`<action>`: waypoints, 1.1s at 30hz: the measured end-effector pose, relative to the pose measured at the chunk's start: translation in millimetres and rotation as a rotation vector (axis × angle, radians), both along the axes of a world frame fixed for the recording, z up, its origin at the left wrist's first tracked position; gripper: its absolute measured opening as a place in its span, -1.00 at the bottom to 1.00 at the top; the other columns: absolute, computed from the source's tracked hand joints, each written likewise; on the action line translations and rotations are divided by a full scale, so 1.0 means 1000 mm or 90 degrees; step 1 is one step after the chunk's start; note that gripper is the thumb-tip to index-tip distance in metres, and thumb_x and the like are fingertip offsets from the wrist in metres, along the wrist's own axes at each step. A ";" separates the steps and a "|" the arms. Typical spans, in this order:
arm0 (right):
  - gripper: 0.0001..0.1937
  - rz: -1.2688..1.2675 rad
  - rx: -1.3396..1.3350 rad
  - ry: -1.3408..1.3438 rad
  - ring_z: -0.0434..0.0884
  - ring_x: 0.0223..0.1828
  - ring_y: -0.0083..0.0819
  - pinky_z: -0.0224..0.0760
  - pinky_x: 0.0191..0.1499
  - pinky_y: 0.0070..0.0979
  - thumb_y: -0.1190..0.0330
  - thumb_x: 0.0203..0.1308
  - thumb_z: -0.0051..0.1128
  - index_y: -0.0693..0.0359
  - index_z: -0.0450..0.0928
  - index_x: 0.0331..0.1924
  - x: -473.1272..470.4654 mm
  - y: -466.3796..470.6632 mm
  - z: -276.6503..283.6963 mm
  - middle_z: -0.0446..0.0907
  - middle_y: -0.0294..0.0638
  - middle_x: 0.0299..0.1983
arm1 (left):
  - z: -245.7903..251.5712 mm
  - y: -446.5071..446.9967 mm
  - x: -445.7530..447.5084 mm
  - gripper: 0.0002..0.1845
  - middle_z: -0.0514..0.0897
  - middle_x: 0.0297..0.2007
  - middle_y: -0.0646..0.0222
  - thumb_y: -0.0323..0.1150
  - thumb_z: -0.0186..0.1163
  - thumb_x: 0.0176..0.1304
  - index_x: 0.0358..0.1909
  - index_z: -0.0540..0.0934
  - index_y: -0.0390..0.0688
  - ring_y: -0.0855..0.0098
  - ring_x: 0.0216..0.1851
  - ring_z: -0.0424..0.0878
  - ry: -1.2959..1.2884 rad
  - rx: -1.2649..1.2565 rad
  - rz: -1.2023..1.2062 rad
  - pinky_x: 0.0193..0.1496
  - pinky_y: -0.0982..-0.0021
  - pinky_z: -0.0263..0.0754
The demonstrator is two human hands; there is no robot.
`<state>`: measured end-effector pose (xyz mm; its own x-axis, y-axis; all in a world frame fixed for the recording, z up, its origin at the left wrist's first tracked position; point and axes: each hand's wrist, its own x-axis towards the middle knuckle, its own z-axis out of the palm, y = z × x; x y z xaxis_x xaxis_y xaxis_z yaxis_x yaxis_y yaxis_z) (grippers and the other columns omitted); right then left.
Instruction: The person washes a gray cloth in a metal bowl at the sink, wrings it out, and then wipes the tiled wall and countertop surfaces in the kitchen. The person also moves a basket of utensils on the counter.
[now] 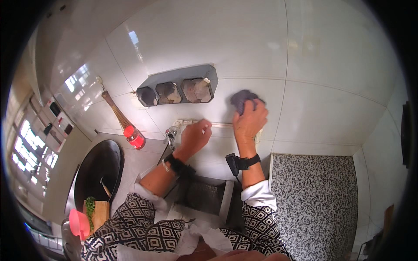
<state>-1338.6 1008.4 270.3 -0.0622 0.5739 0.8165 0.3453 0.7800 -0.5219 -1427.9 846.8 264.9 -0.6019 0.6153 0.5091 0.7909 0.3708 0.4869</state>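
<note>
My right hand [251, 117] presses a dark grey cloth [243, 99] against the white tiled wall [254, 42], right of a grey wall-mounted holder [183, 83] with several dirty openings. Lower left of it, my left hand [197, 135] is raised in front of the pale water pipe [222, 125], beside the metal tap [171, 134]. Its fingers are curled, and whether anything is between them is unclear. Both wrists carry black straps. Below my forearms lies a sink basin [202, 195], partly hidden by my left arm.
At left stand a red-lidded jar [135, 138], a bundled stick whisk [116, 111] and a large black wok [98, 169]. Nearer are a wooden cutting board [101, 212] with green leaves [90, 208] and a pink plastic scoop [78, 223]. A speckled stone countertop [313, 195] lies at right.
</note>
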 end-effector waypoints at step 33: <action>-0.40 0.016 -0.105 -0.003 0.32 0.23 0.22 0.35 0.25 -0.04 0.65 -0.06 0.14 -0.02 0.59 0.16 0.075 0.081 0.010 0.28 0.15 0.29 | 0.057 0.125 -0.027 -0.27 0.69 -0.60 0.23 0.29 0.07 0.32 -0.51 0.63 -0.29 0.44 -0.63 0.57 -0.422 0.053 -0.012 -0.50 0.49 0.47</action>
